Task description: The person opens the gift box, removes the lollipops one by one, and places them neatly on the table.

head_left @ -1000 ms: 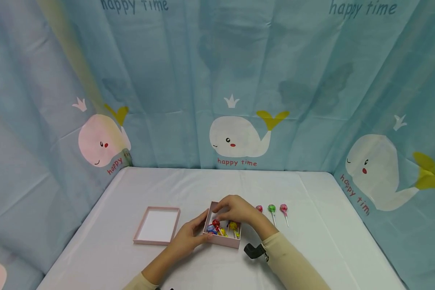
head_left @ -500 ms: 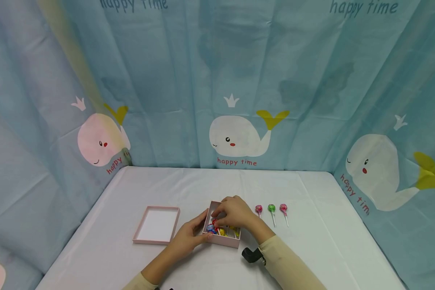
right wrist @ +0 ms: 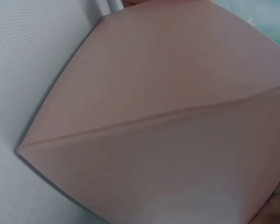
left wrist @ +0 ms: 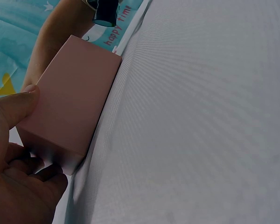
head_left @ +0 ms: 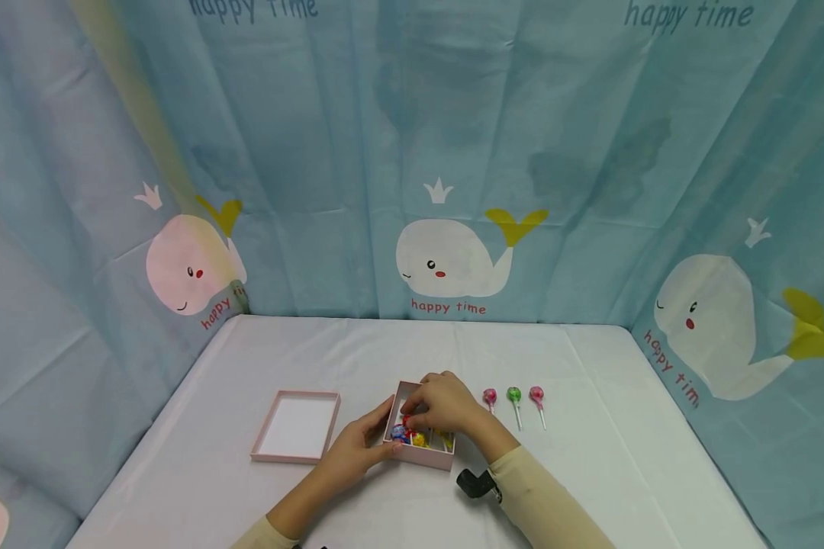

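Observation:
A pink box [head_left: 426, 457], its top open, stands on the white table with wrapped lollipops inside. My left hand [head_left: 353, 454] grips its near left corner; the left wrist view puts the thumb on the near wall [left wrist: 74, 93] and the fingers round the side. Reaching in from the right, my right hand [head_left: 445, 402] has its fingertips on a red lollipop [head_left: 406, 419], apparently pinching it. A blue lollipop [head_left: 400, 433] and a yellow lollipop [head_left: 420, 440] lie beside it. The hand hides part of the interior. Only the box's outer walls [right wrist: 144, 70] fill most of the right wrist view.
Left of the box lies a shallow pink lid [head_left: 298, 427], white inside up. To the right, a pink lollipop [head_left: 490, 396], a green lollipop [head_left: 514, 395] and another pink lollipop [head_left: 537, 394] lie in a row. A whale-print curtain [head_left: 453, 259] hangs behind the table.
My right hand has lowered slightly within the box, its fingertips coming onto the red lollipop. The left pink lollipop of the row shows more fully. My left hand and the box have barely moved.

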A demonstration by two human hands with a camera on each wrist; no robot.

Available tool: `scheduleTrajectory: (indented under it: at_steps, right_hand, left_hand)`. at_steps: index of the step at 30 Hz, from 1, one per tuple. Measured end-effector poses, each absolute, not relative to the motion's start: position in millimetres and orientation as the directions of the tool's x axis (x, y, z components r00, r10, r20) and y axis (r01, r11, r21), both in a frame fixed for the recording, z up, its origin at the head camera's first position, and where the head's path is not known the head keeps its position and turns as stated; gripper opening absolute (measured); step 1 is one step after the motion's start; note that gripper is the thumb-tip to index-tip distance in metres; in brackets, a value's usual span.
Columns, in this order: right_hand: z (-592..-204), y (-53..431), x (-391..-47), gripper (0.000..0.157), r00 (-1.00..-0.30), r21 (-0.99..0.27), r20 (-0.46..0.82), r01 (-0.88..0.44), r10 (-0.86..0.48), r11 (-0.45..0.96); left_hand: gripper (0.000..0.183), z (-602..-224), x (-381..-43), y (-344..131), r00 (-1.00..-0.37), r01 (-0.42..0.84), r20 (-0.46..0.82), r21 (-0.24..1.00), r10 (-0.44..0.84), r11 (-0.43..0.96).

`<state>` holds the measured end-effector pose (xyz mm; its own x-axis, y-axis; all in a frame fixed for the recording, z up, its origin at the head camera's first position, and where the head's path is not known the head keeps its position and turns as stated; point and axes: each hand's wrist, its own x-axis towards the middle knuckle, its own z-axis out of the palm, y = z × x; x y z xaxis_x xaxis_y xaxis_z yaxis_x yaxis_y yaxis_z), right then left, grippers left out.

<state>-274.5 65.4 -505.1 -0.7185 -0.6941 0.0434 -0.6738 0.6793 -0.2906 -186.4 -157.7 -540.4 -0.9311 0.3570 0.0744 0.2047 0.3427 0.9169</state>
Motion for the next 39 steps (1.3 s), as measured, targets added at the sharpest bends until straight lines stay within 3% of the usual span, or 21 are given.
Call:
scheduleTrajectory:
  at_steps: [25, 39]
  right_hand:
    - [-503, 68, -275, 0.018, -0.724, -0.341, 0.102, -0.669, -0.682, 0.660]
    - [-484, 86, -272, 0.021, -0.743, -0.537, 0.276, -0.645, -0.609, 0.544]
  left_hand:
    - [0.089, -541, -187, -158, -0.928, 0.198, 0.059, 0.915, 0.369, 0.352]
    - [0.086, -541, -187, -156, -0.934, 0.202, 0.071, 0.913, 0.351, 0.354]
